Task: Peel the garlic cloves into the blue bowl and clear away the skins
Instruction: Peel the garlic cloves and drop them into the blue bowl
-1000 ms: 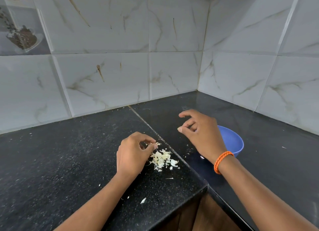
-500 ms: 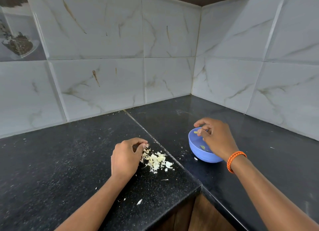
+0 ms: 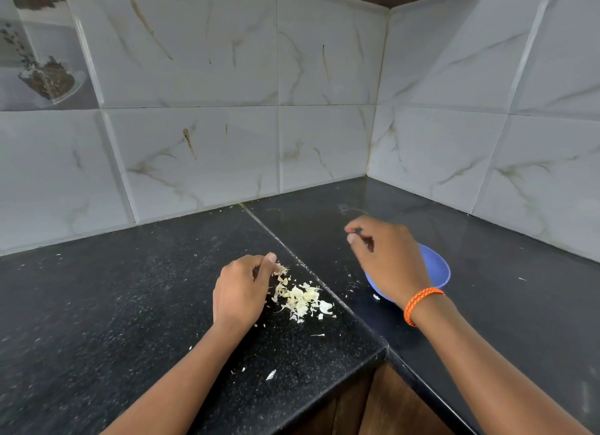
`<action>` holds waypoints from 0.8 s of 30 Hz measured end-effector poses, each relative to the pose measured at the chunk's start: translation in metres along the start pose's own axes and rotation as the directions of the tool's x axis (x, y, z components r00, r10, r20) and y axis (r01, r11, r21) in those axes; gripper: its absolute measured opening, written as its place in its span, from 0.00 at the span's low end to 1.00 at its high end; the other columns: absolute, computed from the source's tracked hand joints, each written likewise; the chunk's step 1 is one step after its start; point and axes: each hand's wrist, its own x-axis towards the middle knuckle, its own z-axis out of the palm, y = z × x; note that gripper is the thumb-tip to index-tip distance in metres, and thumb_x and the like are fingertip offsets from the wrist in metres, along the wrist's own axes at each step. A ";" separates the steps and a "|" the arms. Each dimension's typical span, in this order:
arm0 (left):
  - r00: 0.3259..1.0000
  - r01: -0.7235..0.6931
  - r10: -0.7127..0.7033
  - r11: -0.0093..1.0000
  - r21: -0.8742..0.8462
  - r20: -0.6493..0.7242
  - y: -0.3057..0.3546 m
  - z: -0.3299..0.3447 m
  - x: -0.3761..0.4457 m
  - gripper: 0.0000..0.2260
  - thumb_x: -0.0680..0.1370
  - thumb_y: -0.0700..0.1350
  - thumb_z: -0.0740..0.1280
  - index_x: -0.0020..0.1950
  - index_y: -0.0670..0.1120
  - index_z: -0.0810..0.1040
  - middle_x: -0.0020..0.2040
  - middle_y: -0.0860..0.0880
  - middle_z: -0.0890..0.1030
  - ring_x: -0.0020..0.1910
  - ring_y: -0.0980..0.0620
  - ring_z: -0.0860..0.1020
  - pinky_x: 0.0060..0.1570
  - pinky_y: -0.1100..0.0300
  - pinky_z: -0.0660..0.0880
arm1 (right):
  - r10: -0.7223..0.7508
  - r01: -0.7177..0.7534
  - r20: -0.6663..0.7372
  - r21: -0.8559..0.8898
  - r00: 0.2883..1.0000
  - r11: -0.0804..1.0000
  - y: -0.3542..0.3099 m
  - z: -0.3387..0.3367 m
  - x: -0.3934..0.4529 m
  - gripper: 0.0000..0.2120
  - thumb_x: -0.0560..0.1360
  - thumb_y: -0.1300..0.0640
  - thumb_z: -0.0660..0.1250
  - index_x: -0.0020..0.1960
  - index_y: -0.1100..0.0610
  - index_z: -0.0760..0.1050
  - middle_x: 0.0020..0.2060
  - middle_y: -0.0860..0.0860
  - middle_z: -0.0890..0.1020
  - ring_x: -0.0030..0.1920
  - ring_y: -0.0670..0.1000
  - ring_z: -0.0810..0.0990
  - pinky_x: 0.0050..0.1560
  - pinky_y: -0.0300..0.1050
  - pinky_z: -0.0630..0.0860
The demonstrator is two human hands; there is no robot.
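Observation:
The blue bowl [image 3: 438, 270] stands on the black counter [image 3: 130, 304], to the right of the counter seam. My right hand [image 3: 388, 259], with an orange band on its wrist, hovers over the bowl's left half and hides its inside. Its fingers are curled and its thumb and forefinger are close together, with nothing visible between them. A small pile of pale garlic skins [image 3: 302, 299] lies left of the seam. My left hand [image 3: 242, 288] rests at the pile's left edge, thumb and forefinger pinching a wispy bit of skin [image 3: 281, 269] at the pile's top.
Loose flakes of skin [image 3: 270, 374] lie scattered toward the counter's front edge, and a white scrap [image 3: 376, 297] sits by the bowl. Tiled walls meet in a corner behind. The counter's inner corner edge [image 3: 384, 350] drops off to a wooden cabinet below.
My right hand went to the bowl and has now risen and shifted left above it. My left hand has stayed at the skin pile.

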 end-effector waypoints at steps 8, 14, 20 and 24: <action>1.000 -0.003 0.003 0.995 0.105 -0.002 -0.017 -0.003 0.007 0.11 0.82 0.41 0.71 0.49 0.58 0.88 0.50 0.58 0.85 0.52 0.53 0.80 0.43 0.56 0.77 | -0.065 0.119 0.345 -0.138 0.936 0.983 -0.048 0.071 0.005 0.10 0.83 0.55 0.66 0.49 0.48 0.86 0.48 0.45 0.83 0.47 0.51 0.82 0.45 0.46 0.76; 1.000 -0.003 -0.001 0.992 0.127 0.026 -0.016 -0.002 0.007 0.10 0.83 0.43 0.70 0.50 0.57 0.88 0.51 0.59 0.84 0.60 0.51 0.74 0.50 0.53 0.77 | 0.016 0.083 0.430 -0.211 0.903 0.974 -0.054 0.099 0.010 0.05 0.82 0.55 0.69 0.52 0.50 0.85 0.54 0.53 0.82 0.49 0.58 0.84 0.50 0.49 0.77; 1.000 -0.018 0.016 0.991 0.132 0.020 -0.016 -0.001 0.009 0.10 0.83 0.43 0.70 0.51 0.56 0.88 0.49 0.60 0.84 0.58 0.51 0.75 0.49 0.54 0.75 | -0.024 0.088 0.408 -0.140 0.913 0.986 -0.051 0.108 0.008 0.08 0.81 0.58 0.70 0.45 0.49 0.82 0.50 0.47 0.81 0.47 0.52 0.80 0.45 0.47 0.75; 0.997 -0.078 0.079 0.992 0.098 -0.001 -0.012 -0.001 0.007 0.09 0.82 0.44 0.71 0.55 0.56 0.88 0.50 0.62 0.85 0.57 0.54 0.75 0.49 0.57 0.74 | -0.078 0.086 0.312 -0.013 0.947 0.996 -0.049 0.100 0.006 0.06 0.82 0.56 0.69 0.48 0.47 0.81 0.43 0.45 0.82 0.39 0.47 0.81 0.40 0.46 0.79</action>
